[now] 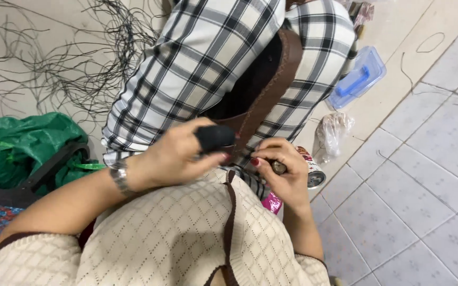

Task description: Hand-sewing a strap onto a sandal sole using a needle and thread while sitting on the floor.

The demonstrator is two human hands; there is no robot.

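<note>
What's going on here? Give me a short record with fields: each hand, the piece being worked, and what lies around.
left hand: wears a black thumb cover, pressed against the brown leather piece
right hand: pinches a small round tool at the leather's lower edge
leather piece: curved brown strip with stitching, resting on the checked trousers
floor right: clear blue-handled plastic box, crumpled plastic bag
floor left: green plastic bag, loose dark threads

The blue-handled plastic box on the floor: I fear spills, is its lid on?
On: the clear lid with its blue handle sits flat over the box.
</note>
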